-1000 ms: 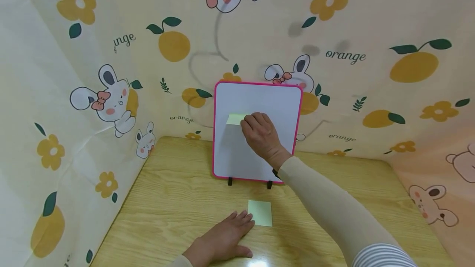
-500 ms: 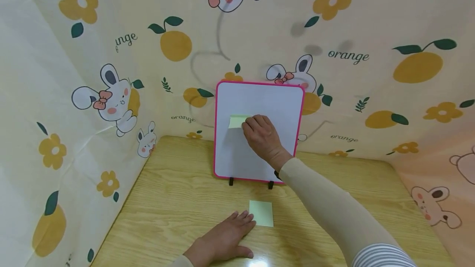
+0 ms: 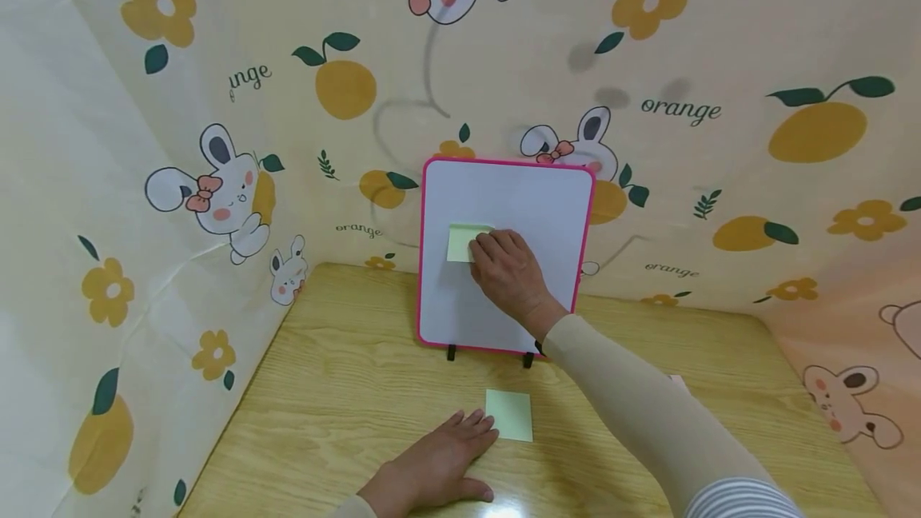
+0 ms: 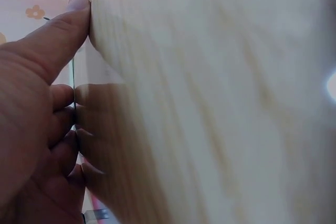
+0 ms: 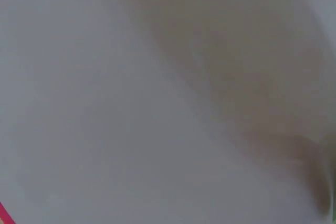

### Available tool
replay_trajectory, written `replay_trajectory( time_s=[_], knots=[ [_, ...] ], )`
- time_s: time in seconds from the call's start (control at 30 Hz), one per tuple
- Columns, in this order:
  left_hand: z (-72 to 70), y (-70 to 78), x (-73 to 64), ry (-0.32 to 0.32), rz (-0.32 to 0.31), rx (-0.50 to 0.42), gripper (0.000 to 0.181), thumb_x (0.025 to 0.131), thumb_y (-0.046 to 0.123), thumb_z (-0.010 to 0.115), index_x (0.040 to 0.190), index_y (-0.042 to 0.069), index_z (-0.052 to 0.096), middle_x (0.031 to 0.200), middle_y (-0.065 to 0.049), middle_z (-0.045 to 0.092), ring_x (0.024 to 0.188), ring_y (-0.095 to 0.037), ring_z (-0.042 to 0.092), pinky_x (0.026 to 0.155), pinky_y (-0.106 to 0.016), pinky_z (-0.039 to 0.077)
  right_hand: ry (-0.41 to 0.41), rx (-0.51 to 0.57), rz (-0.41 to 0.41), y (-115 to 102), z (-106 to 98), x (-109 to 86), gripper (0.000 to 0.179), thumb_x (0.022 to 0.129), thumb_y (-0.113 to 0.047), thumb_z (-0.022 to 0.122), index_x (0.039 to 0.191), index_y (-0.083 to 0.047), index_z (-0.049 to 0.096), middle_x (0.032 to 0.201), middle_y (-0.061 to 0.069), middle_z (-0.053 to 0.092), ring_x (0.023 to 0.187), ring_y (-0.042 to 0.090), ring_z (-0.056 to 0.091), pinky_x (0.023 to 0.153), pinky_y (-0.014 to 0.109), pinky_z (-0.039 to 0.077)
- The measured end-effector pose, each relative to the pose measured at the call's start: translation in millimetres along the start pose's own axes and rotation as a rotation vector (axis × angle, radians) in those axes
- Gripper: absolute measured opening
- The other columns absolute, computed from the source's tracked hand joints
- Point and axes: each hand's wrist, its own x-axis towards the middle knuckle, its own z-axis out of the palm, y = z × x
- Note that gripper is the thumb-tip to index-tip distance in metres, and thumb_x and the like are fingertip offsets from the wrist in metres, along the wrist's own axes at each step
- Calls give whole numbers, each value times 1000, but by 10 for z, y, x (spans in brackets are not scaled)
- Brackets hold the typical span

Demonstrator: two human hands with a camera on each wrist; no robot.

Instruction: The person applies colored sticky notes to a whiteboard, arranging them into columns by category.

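Observation:
A pale green sticky note [image 3: 460,245] is on the upper-left part of a pink-edged whiteboard [image 3: 504,190], its top strip marked by a crease. Curled fingers of my right hand [image 3: 509,272] hold its right side and hide that part of it. In the right wrist view the whiteboard [image 5: 105,103] fills nearly everything. My left hand [image 3: 439,458] lies palm down on the wooden table, fingers straight. Its fingertips rest at the left edge of a second green sticky note [image 3: 509,416]. The left wrist view has the left hand [image 4: 37,103] flat against the tabletop.
Black stand feet [image 3: 451,352] hold the whiteboard upright on the wooden table [image 3: 345,358]. Behind it hangs a cream cloth [image 3: 288,142] printed with rabbits and oranges, also along both sides. A small pale pink edge [image 3: 678,382] shows behind the right forearm.
My right hand has shifted slightly down the whiteboard, and more of the sticky note's height shows beside its fingers. The left hand has stayed in place.

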Motion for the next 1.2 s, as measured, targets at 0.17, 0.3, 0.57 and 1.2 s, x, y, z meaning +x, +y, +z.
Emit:
replay_trajectory(
  time_s=[0.17, 0.3, 0.57, 1.2],
  knots=[
    [10, -1, 5, 5, 6, 15, 81, 98, 64, 61, 159, 12, 48, 168, -5, 41, 159, -23, 34, 131, -40, 30, -111, -11, 22, -38, 23, -97, 45, 100, -33, 69, 134, -4, 66, 133, 12, 69, 125, 30, 61, 117, 44, 47],
    [43, -12, 15, 14, 8, 39, 81, 98, 64, 61, 159, 12, 48, 168, -5, 42, 159, -23, 35, 131, -40, 30, -150, -21, 20, -63, 33, -163, 50, 103, -35, 65, 140, -3, 64, 139, 13, 67, 130, 32, 59, 121, 46, 44],
    [29, -17, 9, -1, 7, 40, 81, 100, 64, 58, 160, 12, 46, 169, -6, 40, 159, -23, 33, 131, -41, 29, -108, -35, 17, -21, 7, -57, 51, 103, -35, 64, 142, -2, 63, 143, 14, 65, 134, 33, 56, 120, 47, 43],
    [-72, 44, 68, 88, 7, 221, 72, 90, 71, 69, 142, 21, 65, 151, -1, 57, 145, -19, 50, 123, -44, 43, -368, -58, 161, -24, -92, -134, 78, 107, -49, 54, 164, -1, 31, 169, 16, 38, 157, 35, 31, 132, 56, 20]
  ],
)
